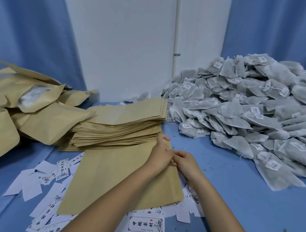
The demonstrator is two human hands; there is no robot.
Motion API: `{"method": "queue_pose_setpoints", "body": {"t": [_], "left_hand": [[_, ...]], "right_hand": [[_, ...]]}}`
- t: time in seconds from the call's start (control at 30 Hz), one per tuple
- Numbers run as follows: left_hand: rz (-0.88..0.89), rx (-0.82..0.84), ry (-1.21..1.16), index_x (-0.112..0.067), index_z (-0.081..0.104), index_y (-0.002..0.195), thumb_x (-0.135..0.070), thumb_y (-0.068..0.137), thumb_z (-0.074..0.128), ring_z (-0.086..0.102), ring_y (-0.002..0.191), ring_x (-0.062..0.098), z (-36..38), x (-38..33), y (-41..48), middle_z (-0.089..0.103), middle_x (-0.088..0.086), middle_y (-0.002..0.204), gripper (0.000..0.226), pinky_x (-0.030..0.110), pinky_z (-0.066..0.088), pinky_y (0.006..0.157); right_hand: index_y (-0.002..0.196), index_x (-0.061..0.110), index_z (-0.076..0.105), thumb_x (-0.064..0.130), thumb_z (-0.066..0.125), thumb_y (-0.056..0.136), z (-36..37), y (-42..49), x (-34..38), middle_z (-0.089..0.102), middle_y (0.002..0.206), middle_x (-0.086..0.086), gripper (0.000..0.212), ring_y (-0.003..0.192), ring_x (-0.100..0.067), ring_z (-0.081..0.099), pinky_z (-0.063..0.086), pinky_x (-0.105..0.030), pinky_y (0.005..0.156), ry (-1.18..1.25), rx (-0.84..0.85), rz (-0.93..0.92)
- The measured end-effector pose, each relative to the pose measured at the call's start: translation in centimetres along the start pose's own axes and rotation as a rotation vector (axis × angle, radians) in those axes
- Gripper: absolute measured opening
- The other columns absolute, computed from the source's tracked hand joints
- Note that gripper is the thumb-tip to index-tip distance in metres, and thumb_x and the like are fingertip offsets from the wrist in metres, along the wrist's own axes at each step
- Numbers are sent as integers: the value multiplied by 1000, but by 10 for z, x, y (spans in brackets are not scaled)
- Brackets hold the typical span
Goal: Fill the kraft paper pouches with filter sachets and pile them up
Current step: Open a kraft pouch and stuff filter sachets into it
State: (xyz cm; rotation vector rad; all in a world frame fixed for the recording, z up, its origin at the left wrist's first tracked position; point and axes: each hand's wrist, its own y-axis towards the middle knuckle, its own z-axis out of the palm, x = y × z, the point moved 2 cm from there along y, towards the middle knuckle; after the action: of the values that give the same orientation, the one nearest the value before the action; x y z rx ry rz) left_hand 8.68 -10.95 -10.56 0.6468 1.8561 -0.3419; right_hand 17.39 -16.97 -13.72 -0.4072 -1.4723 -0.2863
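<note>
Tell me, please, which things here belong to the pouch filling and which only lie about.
For the job: flat pouch, stack of empty pouches, heap of filter sachets, pile of filled pouches.
Lying about: printed paper slips, blue curtains, wall pipe.

Item counts, by kind.
- One kraft pouch (110, 176) lying singly, near centre.
- One stack of empty pouches (122, 124) just beyond it; the sheets are too many and too close to count.
- One pile of filled pouches (44, 118) at left, at least five distinguishable.
- One heap of filter sachets (259, 109) at right, several dozen at least, exact number not countable.
- Scattered printed labels (145, 225), near; more than a dozen, many overlapping.
- Two hands: left hand (161, 153), right hand (185, 163).
- Two blue curtains, far left (27, 32) and far right (283, 34).
- One white pipe (176, 35), far centre.
</note>
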Motion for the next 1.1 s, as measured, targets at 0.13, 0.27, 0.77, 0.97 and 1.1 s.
{"method": "queue_pose_setpoints", "body": {"t": [0.13, 0.27, 0.77, 0.97, 1.1], "left_hand": [[241, 46, 332, -15, 52, 99, 3, 84, 44, 50, 64, 12, -1, -5, -1, 52, 1, 73, 24, 23, 41, 61], [336, -52, 425, -11, 54, 97, -7, 88, 51, 49, 85, 15, -1, 9, -9, 50, 2, 96, 10, 30, 43, 76], [-261, 10, 532, -5, 43, 120, -46, 78, 71, 51, 108, 27, -13, 48, 5, 45, 11, 119, 65, 30, 37, 71], [-260, 12, 533, -8, 46, 113, -49, 75, 74, 51, 101, 21, -18, 49, 5, 44, 4, 106, 62, 27, 35, 65], [-207, 17, 429, -20, 45, 81, -35, 79, 71, 49, 80, 18, -17, 49, 4, 48, 2, 87, 30, 28, 32, 64]], "right_hand": [[68, 1, 65, -13, 42, 91, 2, 0, -3, 49, 55, -6, 35, 43, -10, 45, 42, -18, 47, 146, -13, 46], [92, -7, 68, -10, 47, 92, -2, 0, -1, 69, 77, -16, 21, 73, -20, 68, 58, -24, 66, 315, 48, 105], [123, 5, 60, 7, 46, 92, 13, 14, -18, 58, 105, -6, 34, 92, -19, 54, 47, -39, 93, -405, -99, 21], [96, 2, 70, -2, 42, 89, 13, 10, -13, 67, 91, -10, 30, 75, -14, 60, 47, -22, 69, -106, -80, 105], [117, -6, 58, -8, 38, 91, 11, 7, -7, 65, 112, -15, 33, 97, -24, 64, 54, -25, 76, 254, 53, 126]]}}
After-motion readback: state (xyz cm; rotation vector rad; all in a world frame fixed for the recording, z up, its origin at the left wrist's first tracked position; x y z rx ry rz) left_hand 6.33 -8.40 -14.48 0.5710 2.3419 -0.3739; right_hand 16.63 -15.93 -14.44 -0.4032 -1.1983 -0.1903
